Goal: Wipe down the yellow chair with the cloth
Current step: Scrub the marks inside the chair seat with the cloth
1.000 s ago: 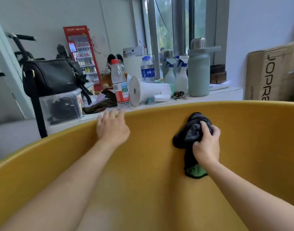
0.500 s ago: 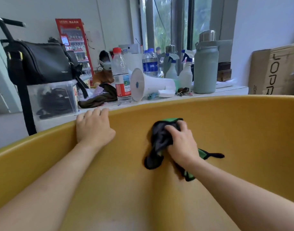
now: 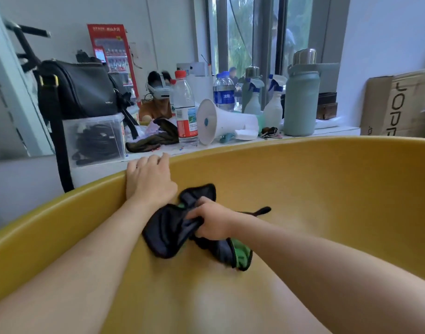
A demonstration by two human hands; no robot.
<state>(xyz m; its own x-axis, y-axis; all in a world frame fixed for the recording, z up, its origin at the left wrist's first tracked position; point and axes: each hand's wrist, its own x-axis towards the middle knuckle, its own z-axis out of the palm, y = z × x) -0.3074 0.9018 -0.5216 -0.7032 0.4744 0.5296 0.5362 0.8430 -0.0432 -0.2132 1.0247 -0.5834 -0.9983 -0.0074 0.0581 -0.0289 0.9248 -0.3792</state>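
The yellow chair (image 3: 327, 196) fills the lower view, its curved back rising in front of me. My left hand (image 3: 148, 180) grips the top rim of the back, fingers hooked over the edge. My right hand (image 3: 212, 219) is shut on a dark cloth (image 3: 168, 233) with a green edge and presses it against the inner face of the back, just below and right of my left wrist. Part of the cloth hangs out under my right hand.
A white ledge (image 3: 336, 130) behind the chair holds a black bag (image 3: 81, 90) on a clear box (image 3: 95, 138), a red-capped water bottle (image 3: 186, 109), a white megaphone (image 3: 221, 121), spray bottles (image 3: 274, 102) and a green flask (image 3: 302, 100). A cardboard box (image 3: 399, 104) leans at right.
My right hand has swept the cloth leftward and down across the chair back, ending close to my left wrist. My left hand stays on the rim.
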